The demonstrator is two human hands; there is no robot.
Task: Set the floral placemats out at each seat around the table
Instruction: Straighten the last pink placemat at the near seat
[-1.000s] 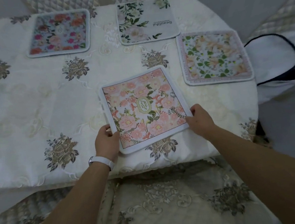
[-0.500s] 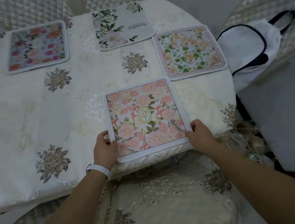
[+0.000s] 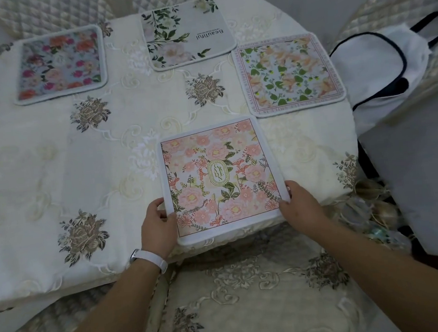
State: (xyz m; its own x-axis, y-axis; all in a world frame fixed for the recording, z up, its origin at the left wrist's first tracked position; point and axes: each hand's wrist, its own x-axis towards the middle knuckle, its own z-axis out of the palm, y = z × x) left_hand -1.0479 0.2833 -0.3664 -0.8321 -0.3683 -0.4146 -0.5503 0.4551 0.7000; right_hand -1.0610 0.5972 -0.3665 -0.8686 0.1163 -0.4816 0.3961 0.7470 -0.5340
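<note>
Pink placemat (image 3: pixel 220 176) lies flat on the white tablecloth (image 3: pixel 54 157), right at the near edge of the table. A chair seat (image 3: pixel 249 294) is just below it. The mat has pink flowers and a small green oval in the middle.

The left hand (image 3: pixel 158 227) holds the mat's near left corner with the thumb on top. The right hand (image 3: pixel 301 206) grips the near right corner. The two hands are apart, one on each side of the mat. A white watch band (image 3: pixel 149 257) sits on the left wrist.

Three more mats lie farther back. A bright flower mat (image 3: pixel 60 64) is at the far left. A grey mat (image 3: pixel 187 33) with green leaves and the word "Beautiful" is in the far middle. A peach and green mat (image 3: pixel 288 74) is on the right, very near the pink mat's far corner. I cannot tell if they touch. A white bag (image 3: pixel 377 67) with dark trim sits to the right of the table.
</note>
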